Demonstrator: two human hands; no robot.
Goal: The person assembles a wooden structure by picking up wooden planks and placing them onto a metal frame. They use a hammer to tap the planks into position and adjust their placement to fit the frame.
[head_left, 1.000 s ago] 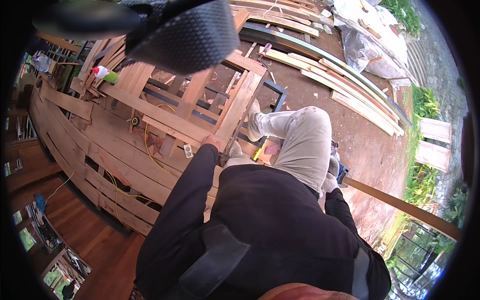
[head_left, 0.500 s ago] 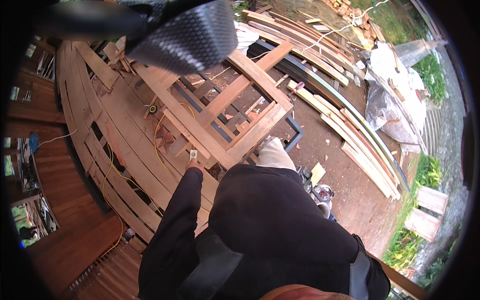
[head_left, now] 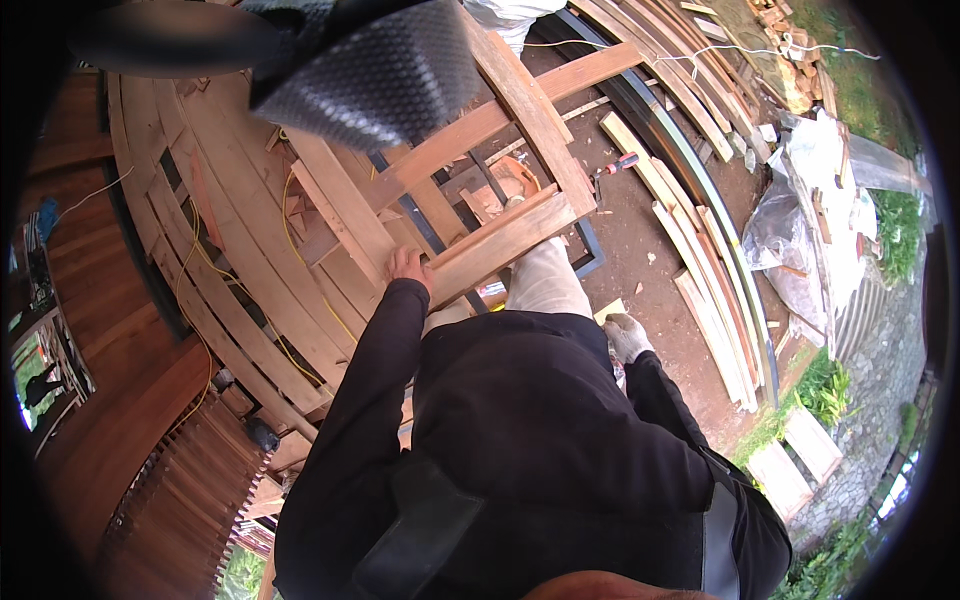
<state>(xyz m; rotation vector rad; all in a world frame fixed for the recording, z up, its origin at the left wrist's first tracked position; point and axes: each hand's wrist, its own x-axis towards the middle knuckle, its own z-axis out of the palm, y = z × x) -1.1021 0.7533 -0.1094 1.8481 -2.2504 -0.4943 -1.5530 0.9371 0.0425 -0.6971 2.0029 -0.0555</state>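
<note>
A frame of brown timber boards (head_left: 500, 240) lies in front of me, with a crosspiece and open bays. My left hand (head_left: 407, 268) is bare and at its near left corner, fingers bent over the board's end; anything under the palm is hidden. Low beside my right leg, my right hand (head_left: 628, 338) wears a whitish glove, apart from the frame. Its fingers are too small to make out. A tool with a red and black handle (head_left: 625, 162) sticks out by the frame's right corner.
Wooden decking (head_left: 240, 220) with gaps and a yellow cord (head_left: 290, 215) spreads to the left. Stacked lumber (head_left: 705, 290) and a long dark metal beam (head_left: 690, 170) lie on the dirt at right. Beyond are plastic sheeting (head_left: 775, 225) and a white cord (head_left: 740, 47). A black object blocks the top.
My left hand has gone from holding a small pale rectangular piece to the frame's corner; that piece no longer shows. My gloved right hand has come into sight. The view has shifted.
</note>
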